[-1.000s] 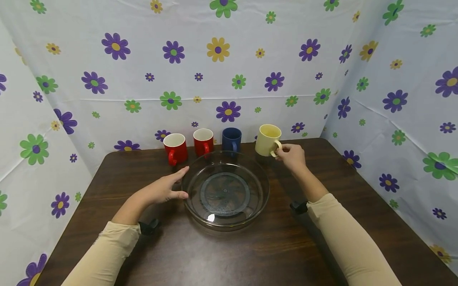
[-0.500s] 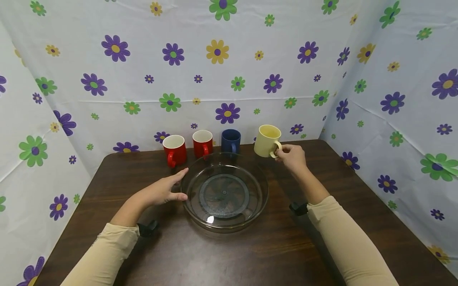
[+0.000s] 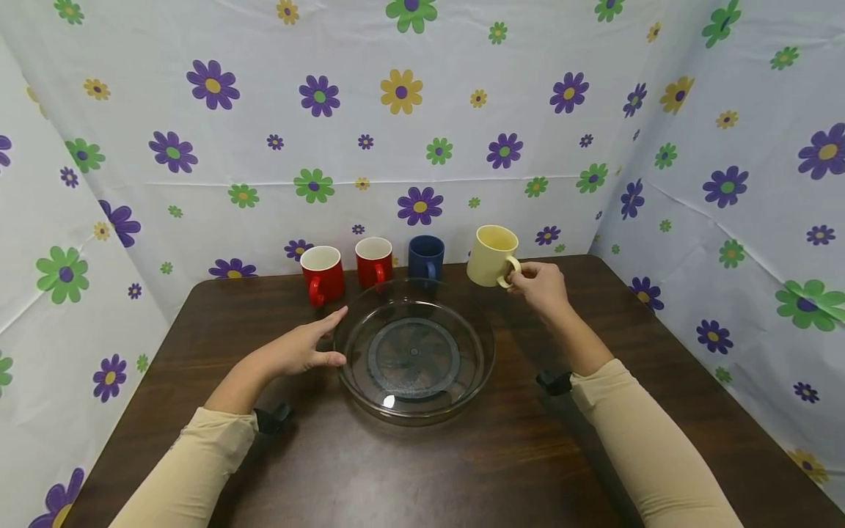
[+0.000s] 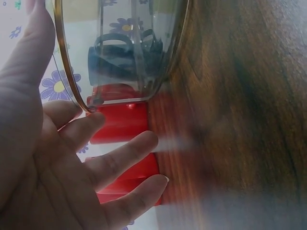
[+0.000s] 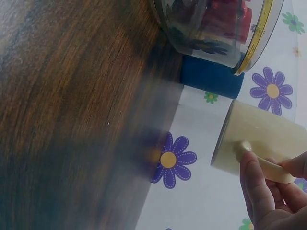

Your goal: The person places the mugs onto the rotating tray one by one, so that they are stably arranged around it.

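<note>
My right hand pinches the handle of a pale yellow mug between thumb and fingers. In the right wrist view the yellow mug is held slightly tilted, its base above the tabletop. At the left side of a large clear glass bowl, my left hand is spread, thumb and fingers apart around the rim. The left wrist view shows the fingertips right by the rim of the bowl, with the lower fingers extended past it.
Behind the bowl stand two red mugs with white insides and a dark blue mug, partly seen through the glass. All rest on a dark wooden table. A flowered white cloth hangs behind and at both sides.
The yellow mug has risen very slightly with my right hand. My left hand and the bowl have stayed in place; the view shifts a little.
</note>
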Available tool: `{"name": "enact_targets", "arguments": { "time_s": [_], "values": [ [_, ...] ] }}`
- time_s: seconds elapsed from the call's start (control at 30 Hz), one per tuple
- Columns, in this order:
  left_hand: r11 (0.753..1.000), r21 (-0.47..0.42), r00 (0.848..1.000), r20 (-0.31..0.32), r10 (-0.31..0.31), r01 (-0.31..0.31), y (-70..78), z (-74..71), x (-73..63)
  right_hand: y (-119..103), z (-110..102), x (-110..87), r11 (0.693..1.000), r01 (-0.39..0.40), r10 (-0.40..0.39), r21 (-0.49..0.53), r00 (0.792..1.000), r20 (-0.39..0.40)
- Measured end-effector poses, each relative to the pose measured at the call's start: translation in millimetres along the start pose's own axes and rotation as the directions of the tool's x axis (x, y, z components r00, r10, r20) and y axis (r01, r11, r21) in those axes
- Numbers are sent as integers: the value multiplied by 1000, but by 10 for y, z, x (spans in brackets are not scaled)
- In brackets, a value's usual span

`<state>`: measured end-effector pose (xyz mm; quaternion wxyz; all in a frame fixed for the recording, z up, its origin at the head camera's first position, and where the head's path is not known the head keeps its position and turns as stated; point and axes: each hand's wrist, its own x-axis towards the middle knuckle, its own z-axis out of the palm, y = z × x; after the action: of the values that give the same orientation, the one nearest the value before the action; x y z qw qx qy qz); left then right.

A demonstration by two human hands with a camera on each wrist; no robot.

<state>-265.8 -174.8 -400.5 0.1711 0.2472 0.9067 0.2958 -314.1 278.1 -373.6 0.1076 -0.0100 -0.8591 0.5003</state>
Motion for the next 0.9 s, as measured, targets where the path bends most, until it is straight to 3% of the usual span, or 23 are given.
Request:
{"name": "enact_targets", "arguments": {
  "time_s": [0.33,0.63,0.9],
  "values": [
    [1000,-5,1000,-2,-5,5,-11,7,1,-104,-34,-39,999,-5,3,39,999,39],
    [1000,-10,1000,-6,-1,1,-26,27,1,-186,-39,-85,1000,16,-16,3,998,53],
    [1000,-2,1000,-11,-4,4,-5,29,-14,-300,-32,-139,995,-5,-3,100,997,83]
  ]
}}
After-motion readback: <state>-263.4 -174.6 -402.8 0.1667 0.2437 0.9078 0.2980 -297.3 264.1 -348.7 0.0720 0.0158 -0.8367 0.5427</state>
